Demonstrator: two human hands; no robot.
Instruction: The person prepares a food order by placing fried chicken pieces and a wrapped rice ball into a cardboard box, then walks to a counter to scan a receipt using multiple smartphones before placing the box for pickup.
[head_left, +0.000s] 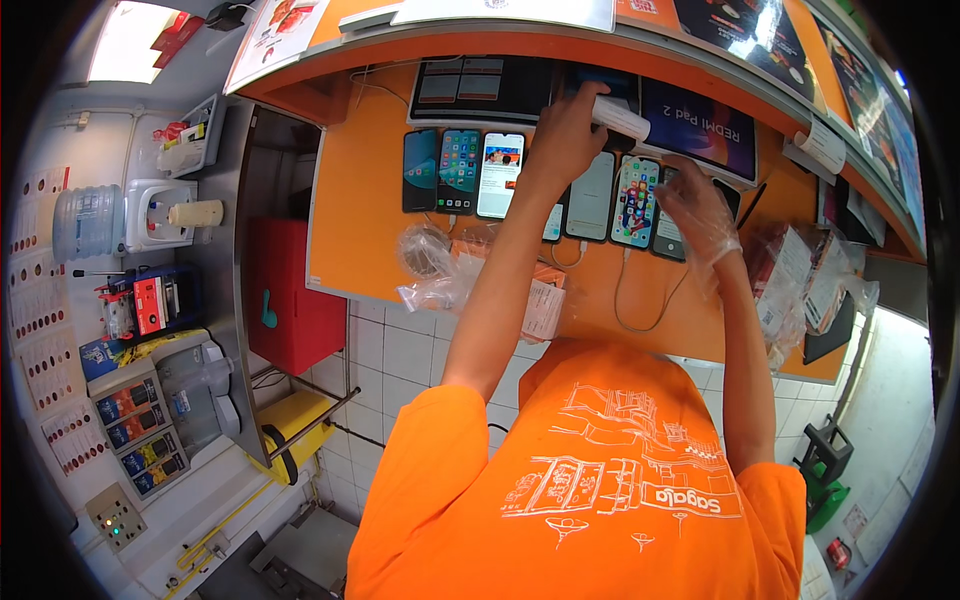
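My bare left hand (568, 139) reaches over the row of phones, its fingers on either side of one end of a curled white paper slip (621, 118); whether they grip it is unclear. My right hand (694, 206), blurred and in a clear plastic glove, hovers over a dark phone (667, 231) at the right of the row. It shows nothing held. Between the hands lie a pale-screened phone (590, 196) and a phone with app icons (635, 201). Left of my left forearm are a white-screened phone (501, 176) and two dark phones (459, 171).
Bagged orange packages with paper slips lie on the orange counter near my left forearm (544, 307) and right forearm (784, 277). Charging cables (651, 328) loop along the front. Behind stand a tablet box (697, 124) and dark screen (487, 86), under an overhanging shelf (495, 41).
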